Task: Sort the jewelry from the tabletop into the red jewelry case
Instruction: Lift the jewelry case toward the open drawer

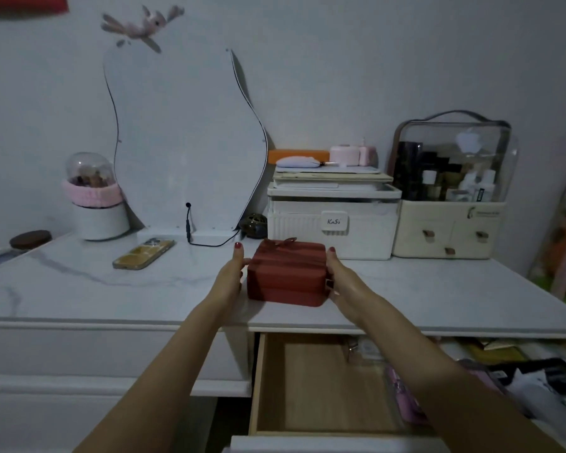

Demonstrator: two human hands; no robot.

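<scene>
The red jewelry case (288,273) is closed, with a small bow on its lid. It rests on the white marble tabletop (111,289) near the front edge. My left hand (231,276) holds its left side, with one finger stretched along that side and the thumb on the near corner. On the right side, my right hand (340,277) grips the case with its thumb curled against the near right corner. No loose jewelry shows on the tabletop.
A phone (144,253) lies at the left, near a wavy mirror (183,142) with a black cable. A white organizer box (334,220) and a clear-lidded cosmetics case (448,197) stand behind. Below the front edge a wooden drawer (324,387) is pulled open.
</scene>
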